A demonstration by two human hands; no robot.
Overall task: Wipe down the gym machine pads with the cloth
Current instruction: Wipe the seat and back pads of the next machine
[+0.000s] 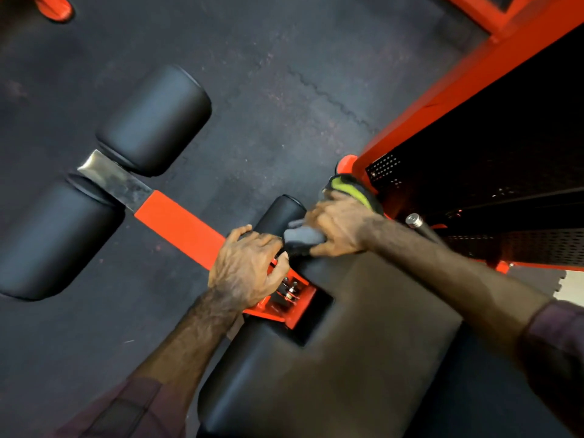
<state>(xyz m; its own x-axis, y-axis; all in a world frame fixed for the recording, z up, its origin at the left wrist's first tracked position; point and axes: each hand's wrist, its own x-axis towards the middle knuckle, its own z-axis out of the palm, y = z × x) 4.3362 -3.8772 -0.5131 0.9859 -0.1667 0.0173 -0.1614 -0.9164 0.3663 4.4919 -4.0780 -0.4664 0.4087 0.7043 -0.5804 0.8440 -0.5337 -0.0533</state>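
Note:
A grey cloth (302,238) lies bunched under my right hand (339,229), which grips it and presses it on a small black roller pad (281,213) at the front of the black seat pad (363,336). My left hand (249,270) has its fingers curled over the near end of that roller and the red arm (180,226) beside it. Two bigger black roller pads (155,118) (57,235) sit at the far end of the red arm, either side of a worn metal bar (113,180).
A red machine frame (467,86) with a black perforated guard (493,172) stands to the right. A shoe with a yellow-green top (350,186) shows behind my right hand. Dark rubber floor (284,90) surrounds the machine. Another red frame part (55,7) is at top left.

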